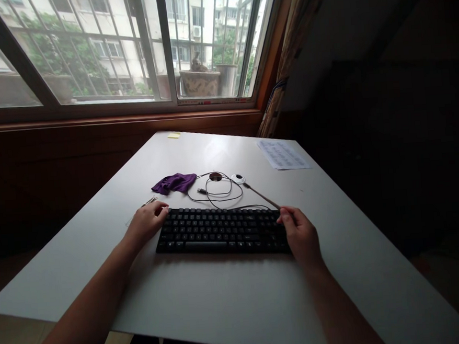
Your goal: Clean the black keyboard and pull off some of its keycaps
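Black keyboard [221,230] lies midway across the table [230,297]; left hand [146,222] curls against its left end (grip unclear), right hand [300,232] pinches a thin brown stick [260,195] at its right end.

A purple cloth [174,183] lies just beyond the left hand [148,222]. A coiled black cable [219,191] and a white disc [237,178] lie farther out. A printed sheet [283,154] lies well beyond the right hand [301,232].

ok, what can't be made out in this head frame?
All in the head view:
- Right hand: its grip on the thin stick is hidden by its own fingers.
- Left hand: fingertips at the keyboard edge are curled under.
- Paper sheet: print too small.
- Room at right: too dark.
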Demonstrator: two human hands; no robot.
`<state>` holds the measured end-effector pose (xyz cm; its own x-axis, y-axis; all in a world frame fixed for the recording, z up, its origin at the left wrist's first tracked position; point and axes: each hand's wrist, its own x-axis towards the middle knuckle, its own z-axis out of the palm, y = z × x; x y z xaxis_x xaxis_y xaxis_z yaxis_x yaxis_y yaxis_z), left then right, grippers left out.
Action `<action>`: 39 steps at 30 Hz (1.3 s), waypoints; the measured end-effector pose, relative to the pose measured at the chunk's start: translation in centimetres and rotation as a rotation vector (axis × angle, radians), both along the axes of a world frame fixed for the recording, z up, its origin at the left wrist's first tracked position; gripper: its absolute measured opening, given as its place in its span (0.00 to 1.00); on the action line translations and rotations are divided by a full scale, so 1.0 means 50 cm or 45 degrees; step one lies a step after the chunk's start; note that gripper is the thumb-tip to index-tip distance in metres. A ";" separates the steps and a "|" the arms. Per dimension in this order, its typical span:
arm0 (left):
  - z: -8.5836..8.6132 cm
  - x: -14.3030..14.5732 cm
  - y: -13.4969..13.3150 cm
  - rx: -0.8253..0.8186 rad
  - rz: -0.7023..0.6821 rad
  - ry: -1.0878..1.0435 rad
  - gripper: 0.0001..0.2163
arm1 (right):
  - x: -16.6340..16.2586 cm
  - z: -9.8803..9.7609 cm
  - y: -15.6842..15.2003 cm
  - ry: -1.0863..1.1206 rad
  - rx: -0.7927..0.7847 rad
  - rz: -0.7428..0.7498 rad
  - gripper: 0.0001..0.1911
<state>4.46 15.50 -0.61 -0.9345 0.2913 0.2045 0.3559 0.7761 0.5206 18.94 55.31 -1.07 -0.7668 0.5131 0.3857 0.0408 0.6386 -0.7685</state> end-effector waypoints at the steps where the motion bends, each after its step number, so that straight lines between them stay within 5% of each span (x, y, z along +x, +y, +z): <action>1: 0.001 0.001 0.001 0.015 0.022 -0.015 0.17 | -0.003 -0.004 0.010 -0.005 0.018 -0.026 0.17; 6: -0.002 0.001 0.001 0.085 -0.006 0.006 0.17 | -0.013 -0.023 0.051 -0.108 0.043 -0.111 0.18; 12: -0.014 -0.007 0.005 0.148 -0.050 -0.027 0.17 | 0.013 -0.031 0.064 -0.181 -0.156 -0.068 0.20; 18: -0.017 -0.013 0.008 0.191 -0.076 -0.053 0.16 | 0.028 -0.008 0.057 -0.180 -0.085 -0.041 0.20; 24: -0.032 -0.015 0.003 0.276 -0.108 -0.117 0.18 | -0.045 0.041 -0.020 -0.124 -0.012 0.352 0.20; 30: -0.057 -0.025 -0.003 0.379 -0.216 -0.170 0.28 | -0.183 0.032 -0.116 -0.139 -0.190 0.825 0.18; 39: -0.058 -0.034 -0.002 0.235 -0.280 -0.026 0.30 | -0.270 0.007 -0.202 -0.305 -0.170 1.019 0.19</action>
